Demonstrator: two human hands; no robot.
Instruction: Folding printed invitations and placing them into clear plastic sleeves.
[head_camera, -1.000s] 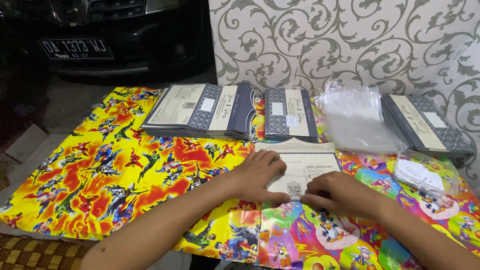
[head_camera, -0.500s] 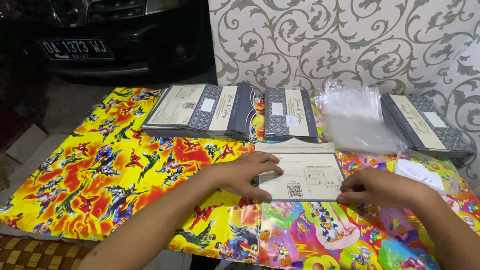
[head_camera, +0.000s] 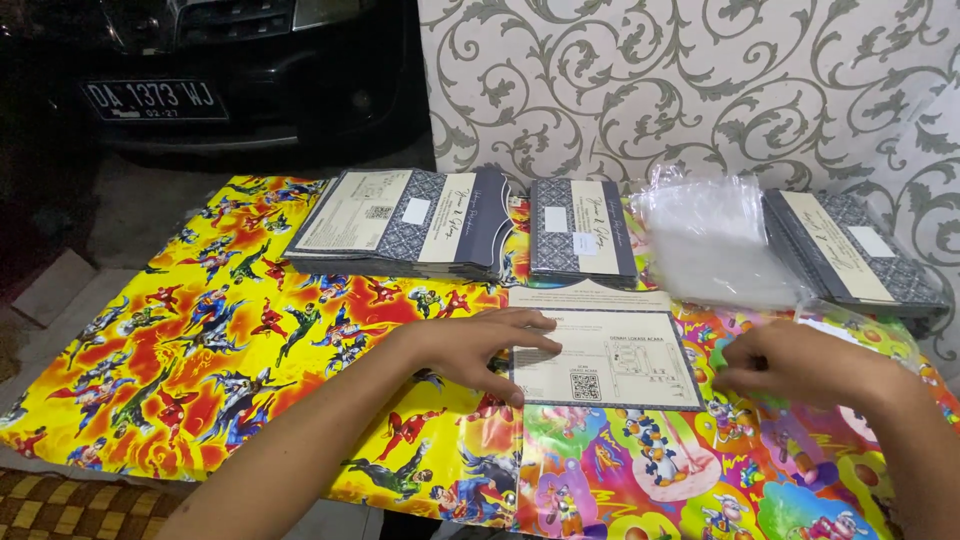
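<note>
A cream invitation card (head_camera: 615, 360) with a grey patterned border lies flat on the colourful cartoon-print sheet (head_camera: 230, 340). My left hand (head_camera: 475, 345) grips the card's left edge, fingers on top and thumb at the lower corner. My right hand (head_camera: 800, 365) hovers just right of the card with its fingers drawn together. It is blurred and lies over a clear plastic sleeve (head_camera: 860, 330); whether it pinches the sleeve is unclear. A second cream sheet (head_camera: 590, 296) peeks out behind the card.
Behind the card are an opened stack of grey patterned covers (head_camera: 400, 220), a smaller closed stack (head_camera: 580, 232), a pile of clear sleeves (head_camera: 715, 240) and another card stack (head_camera: 850, 250). A scroll-patterned wall (head_camera: 700, 80) rises behind them. A dark car (head_camera: 200, 60) stands at the back left.
My right hand slid off the card and moved right, toward the clear sleeve. My left hand stayed on the card's left edge.
</note>
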